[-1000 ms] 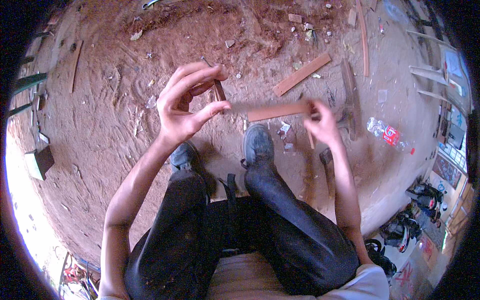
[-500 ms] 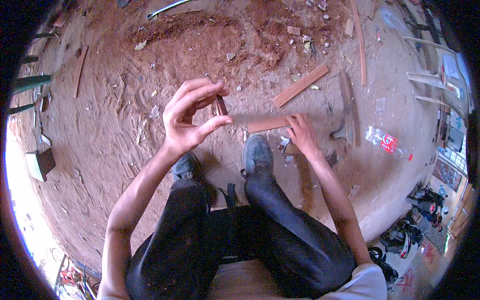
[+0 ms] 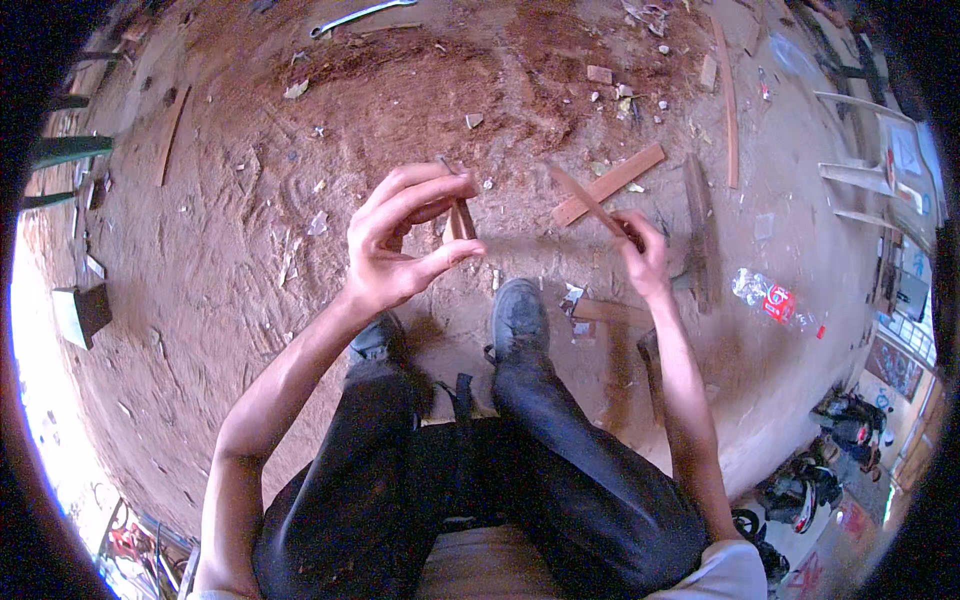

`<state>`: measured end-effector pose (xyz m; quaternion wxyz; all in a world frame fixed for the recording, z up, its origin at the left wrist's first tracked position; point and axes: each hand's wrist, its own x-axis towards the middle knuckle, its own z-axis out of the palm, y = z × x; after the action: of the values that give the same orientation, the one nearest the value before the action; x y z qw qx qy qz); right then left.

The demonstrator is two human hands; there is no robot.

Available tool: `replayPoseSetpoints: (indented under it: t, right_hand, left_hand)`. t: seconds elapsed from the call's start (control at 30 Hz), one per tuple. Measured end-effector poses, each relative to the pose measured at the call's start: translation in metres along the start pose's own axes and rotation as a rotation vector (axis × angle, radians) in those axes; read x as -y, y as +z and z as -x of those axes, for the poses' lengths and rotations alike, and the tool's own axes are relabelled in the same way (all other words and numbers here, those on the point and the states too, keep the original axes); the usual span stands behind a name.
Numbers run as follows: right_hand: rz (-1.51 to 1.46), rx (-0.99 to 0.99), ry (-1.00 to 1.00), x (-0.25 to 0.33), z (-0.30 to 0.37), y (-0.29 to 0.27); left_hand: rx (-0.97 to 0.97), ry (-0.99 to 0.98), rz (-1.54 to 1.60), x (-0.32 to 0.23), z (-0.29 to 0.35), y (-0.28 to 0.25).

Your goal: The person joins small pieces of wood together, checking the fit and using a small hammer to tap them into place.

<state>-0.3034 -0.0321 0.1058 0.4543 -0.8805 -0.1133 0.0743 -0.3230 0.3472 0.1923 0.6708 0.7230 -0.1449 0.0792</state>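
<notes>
My left hand (image 3: 385, 245) is closed in a pinch above the ground, left of the middle. Between its fingers and thumb stands a short brown wooden piece (image 3: 462, 220). A thin, dark, nail-like tip (image 3: 443, 160) pokes out above the fingers. To the right, my right hand (image 3: 644, 248) grips one end of a flat reddish wooden strip (image 3: 586, 200). That strip slants up and to the left, showing its narrow side, its far end blurred. It passes in front of a wooden slat (image 3: 632, 172) lying on the ground. The two hands are apart.
Around my shoes (image 3: 520, 318) is a dirt floor with sawdust and scraps. A wrench (image 3: 362, 16) lies far ahead. On the right are a dark wooden bar (image 3: 697, 225), a plastic bottle (image 3: 772, 297) and a pale chair (image 3: 870, 180). Another wooden piece (image 3: 605, 312) lies beside my right shoe.
My right hand has lifted slightly and moved right, tilting the wooden strip from nearly level to a steep slant, narrow side showing. My left hand still pinches the short piece. The view has shifted slightly.
</notes>
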Motion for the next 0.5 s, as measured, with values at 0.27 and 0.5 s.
replayPoseSetpoints:
  t: [0.27, 0.5]
  right_hand:
    - [-0.424, 0.229, 0.132, 0.080, -0.025, -0.010]
    - [-0.300, 0.219, -0.012, 0.098, -0.028, -0.002]
  left_hand:
    - [-0.034, -0.041, 0.094, 0.005, 0.000, 0.003]
    - [-0.044, -0.033, 0.105, 0.005, 0.000, 0.000]
